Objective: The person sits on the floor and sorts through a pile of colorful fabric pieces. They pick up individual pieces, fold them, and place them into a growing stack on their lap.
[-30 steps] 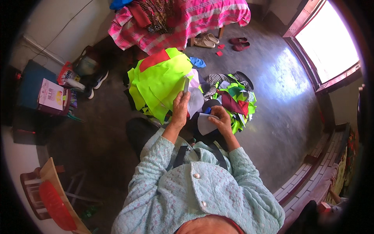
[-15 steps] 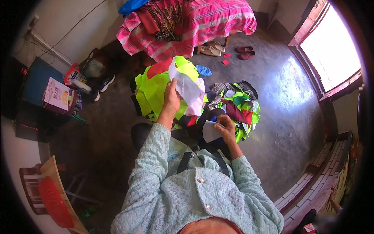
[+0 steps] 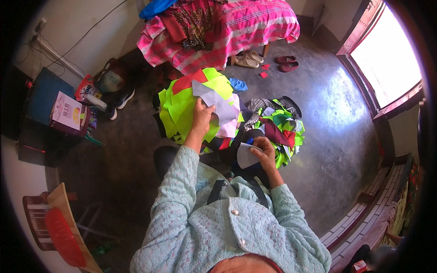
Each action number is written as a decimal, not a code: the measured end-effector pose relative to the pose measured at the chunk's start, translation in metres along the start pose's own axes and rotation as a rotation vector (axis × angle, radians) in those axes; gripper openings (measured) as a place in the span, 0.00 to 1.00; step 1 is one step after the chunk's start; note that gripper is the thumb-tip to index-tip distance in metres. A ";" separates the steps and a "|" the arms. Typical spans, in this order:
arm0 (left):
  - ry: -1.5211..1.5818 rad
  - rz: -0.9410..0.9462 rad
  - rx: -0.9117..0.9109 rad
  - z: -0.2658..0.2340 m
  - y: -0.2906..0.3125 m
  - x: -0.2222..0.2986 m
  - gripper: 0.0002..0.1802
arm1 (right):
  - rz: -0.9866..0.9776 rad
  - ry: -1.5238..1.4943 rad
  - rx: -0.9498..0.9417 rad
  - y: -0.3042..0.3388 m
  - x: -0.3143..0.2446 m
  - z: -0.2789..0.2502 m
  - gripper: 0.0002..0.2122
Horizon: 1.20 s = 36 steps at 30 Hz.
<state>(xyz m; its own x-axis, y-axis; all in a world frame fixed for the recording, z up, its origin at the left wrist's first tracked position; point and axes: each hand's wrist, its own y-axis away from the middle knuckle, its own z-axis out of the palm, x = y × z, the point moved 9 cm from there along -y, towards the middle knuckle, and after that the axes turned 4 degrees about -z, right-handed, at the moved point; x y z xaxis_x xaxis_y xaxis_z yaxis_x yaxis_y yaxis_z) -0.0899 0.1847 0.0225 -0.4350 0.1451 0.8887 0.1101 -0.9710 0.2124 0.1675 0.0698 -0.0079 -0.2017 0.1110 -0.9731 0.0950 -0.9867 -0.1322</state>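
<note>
My left hand [image 3: 203,117] is closed on the edge of a pale lavender fabric piece [image 3: 210,96], thumb on top. That piece lies over a heap of neon yellow-green fabric pieces [image 3: 181,107], with a red piece [image 3: 189,81] near its top and a pinkish-white piece [image 3: 229,119] at its right. Lower and to the right, my right hand [image 3: 265,154] pinches a light grey fabric piece [image 3: 246,156]. A small bit of blue shows just above that piece; its kind is hidden. Beyond the right hand lies a mixed scrap pile [image 3: 278,129] of neon, maroon, red and checked cloth.
A bed with a pink plaid cover [image 3: 255,22] stands at the back, with beige shoes [image 3: 248,59] and maroon shoes [image 3: 286,63] by it. A box [image 3: 67,111] sits on a dark cabinet at left. A wooden chair [image 3: 63,227] is at lower left, a bright doorway [image 3: 387,59] at right.
The upper end of the lavender piece has come down and a little left, and my left hand has shifted slightly on it. My right hand has hardly moved.
</note>
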 end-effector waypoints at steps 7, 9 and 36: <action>-0.405 0.061 0.129 0.004 0.034 0.007 0.26 | 0.001 0.008 -0.001 0.000 -0.002 0.000 0.15; -0.708 0.158 0.284 -0.011 0.041 0.013 0.27 | 0.027 -0.006 0.009 0.000 0.001 -0.001 0.16; -0.004 -0.161 -0.262 0.054 0.109 -0.063 0.19 | 0.059 -0.149 0.048 -0.002 0.003 -0.012 0.17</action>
<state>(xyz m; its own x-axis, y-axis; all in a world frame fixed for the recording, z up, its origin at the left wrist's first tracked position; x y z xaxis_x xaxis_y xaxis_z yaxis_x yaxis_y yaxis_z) -0.0021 0.0797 0.0115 -0.4250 0.3014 0.8536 -0.1942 -0.9513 0.2392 0.1783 0.0734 -0.0126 -0.3395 0.0374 -0.9399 0.0650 -0.9959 -0.0631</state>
